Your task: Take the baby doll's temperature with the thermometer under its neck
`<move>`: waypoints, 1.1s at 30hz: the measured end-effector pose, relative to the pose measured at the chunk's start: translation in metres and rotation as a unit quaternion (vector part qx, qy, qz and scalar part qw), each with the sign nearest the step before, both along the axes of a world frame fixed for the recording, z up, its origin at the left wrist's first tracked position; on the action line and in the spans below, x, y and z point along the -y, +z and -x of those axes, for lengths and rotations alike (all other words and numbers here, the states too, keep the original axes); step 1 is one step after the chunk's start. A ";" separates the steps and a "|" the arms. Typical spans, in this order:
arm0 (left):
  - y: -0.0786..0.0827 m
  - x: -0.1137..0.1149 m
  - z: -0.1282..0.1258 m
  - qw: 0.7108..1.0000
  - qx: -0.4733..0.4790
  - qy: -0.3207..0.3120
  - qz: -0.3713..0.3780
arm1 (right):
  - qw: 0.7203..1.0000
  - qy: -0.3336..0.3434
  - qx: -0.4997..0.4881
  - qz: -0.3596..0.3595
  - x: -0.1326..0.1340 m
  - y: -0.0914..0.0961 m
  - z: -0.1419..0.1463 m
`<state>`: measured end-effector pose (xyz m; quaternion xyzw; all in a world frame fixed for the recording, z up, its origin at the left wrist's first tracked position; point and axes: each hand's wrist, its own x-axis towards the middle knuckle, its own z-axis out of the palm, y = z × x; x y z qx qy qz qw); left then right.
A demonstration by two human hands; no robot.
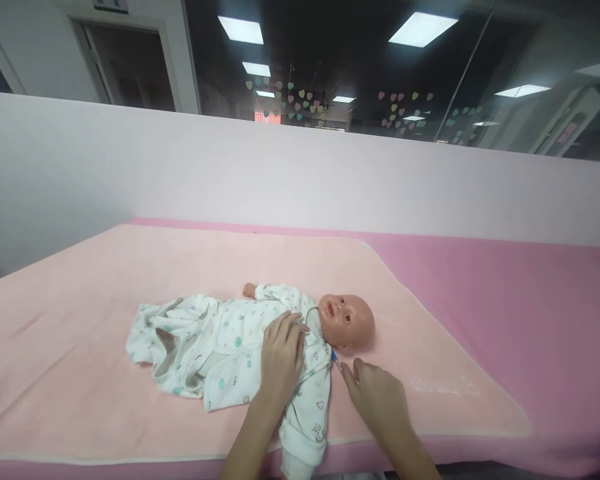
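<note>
A baby doll in a white patterned romper lies on its back on a light pink blanket, head to the right. My left hand rests flat on the doll's chest, fingers stretched out. My right hand sits beside the doll's near shoulder, fingers pinched on a small blue-tipped object that pokes out at the armpit. I cannot make out what that object is.
The blanket covers a darker pink padded surface that runs to the right. A pale partition wall stands behind it, with dark glass and heart stickers above. The near edge of the surface is just below my wrists.
</note>
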<state>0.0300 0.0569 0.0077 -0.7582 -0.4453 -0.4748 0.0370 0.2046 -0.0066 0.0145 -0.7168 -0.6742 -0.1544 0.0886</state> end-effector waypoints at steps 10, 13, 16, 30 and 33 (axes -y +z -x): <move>-0.007 -0.001 0.001 0.999 0.034 0.000 -0.024 | 0.904 0.216 -0.257 -0.266 -0.068 0.025 0.077; -0.009 0.000 0.002 0.998 0.055 0.000 -0.013 | 0.865 0.253 -0.320 -0.292 -0.078 0.010 0.090; -0.006 0.001 0.001 0.996 0.087 -0.002 0.007 | 0.833 0.266 -0.372 -0.311 -0.078 -0.006 0.088; -0.007 0.004 0.002 0.992 0.114 -0.043 0.030 | 0.790 0.299 -0.439 -0.306 -0.070 -0.015 0.078; -0.006 0.004 0.001 0.993 0.113 -0.033 0.023 | 0.789 0.303 -0.435 -0.310 -0.069 -0.014 0.077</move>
